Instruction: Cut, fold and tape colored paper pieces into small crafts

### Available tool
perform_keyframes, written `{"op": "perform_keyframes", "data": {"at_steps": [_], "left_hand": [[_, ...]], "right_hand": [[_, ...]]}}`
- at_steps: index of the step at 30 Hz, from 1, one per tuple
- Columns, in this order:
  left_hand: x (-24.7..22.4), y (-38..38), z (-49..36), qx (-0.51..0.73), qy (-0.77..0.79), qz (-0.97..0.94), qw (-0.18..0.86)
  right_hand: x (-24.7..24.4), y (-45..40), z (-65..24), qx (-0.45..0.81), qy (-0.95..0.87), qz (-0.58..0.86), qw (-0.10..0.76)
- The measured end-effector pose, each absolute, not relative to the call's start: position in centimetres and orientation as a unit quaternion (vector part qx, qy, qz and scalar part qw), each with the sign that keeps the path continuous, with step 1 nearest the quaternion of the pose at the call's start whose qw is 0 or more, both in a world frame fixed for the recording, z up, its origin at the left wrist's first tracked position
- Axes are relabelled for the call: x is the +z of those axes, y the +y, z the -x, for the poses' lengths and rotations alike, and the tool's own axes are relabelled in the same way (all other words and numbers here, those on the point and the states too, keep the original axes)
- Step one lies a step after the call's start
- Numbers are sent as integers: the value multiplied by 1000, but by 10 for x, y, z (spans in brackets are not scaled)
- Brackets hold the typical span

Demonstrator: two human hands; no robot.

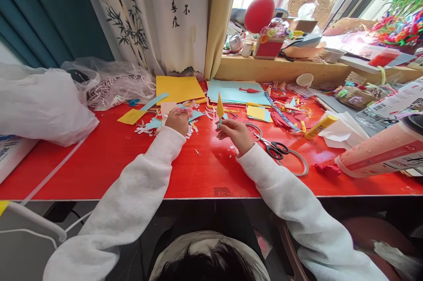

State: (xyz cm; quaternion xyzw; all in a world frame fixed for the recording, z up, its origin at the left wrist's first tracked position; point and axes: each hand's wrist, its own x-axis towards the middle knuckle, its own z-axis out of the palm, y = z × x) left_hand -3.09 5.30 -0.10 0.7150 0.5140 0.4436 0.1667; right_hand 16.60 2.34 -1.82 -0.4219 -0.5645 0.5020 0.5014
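Note:
Between the thumb and fingers of my right hand [235, 133] stands a small yellow pointed paper piece [220, 106], upright, with a light blue base. My left hand [179, 121] is over the paper scraps with its fingers drawn together; what they pinch, if anything, is hard to make out. Around it lie light blue and white paper scraps [148, 126] and a yellow paper piece [132, 116] crossed by a light blue strip [155, 101]. Black-handled scissors [276, 150] rest just right of my right hand, beside a roll of clear tape [254, 131].
Behind the hands lie yellow sheets [180, 88] and light blue sheets [234, 90], a red paper piece [249, 90] on top. A glue stick [321, 126] and a tilted pink cup [380, 151] are on the right. White plastic bags [42, 102] fill the left.

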Motion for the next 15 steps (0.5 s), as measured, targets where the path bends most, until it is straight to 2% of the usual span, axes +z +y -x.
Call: {"op": "perform_keyframes", "data": {"at_steps": [3, 7, 9, 12, 15], "left_hand": [[2, 48, 27, 435, 507, -714, 209], [-4, 48, 22, 448, 463, -648, 406], [-7, 48, 20, 433, 437, -629, 474], [-6, 47, 17, 430, 424, -608, 515], [-2, 44, 17, 444, 429, -580, 531]], "right_hand": [[-20, 23, -166, 427, -613, 451, 487], [-18, 18, -163, 350, -684, 484, 419], [-18, 16, -162, 271, -734, 493, 380], [-19, 15, -160, 156, -800, 473, 335], [-21, 15, -160, 108, -821, 468, 308]]}}
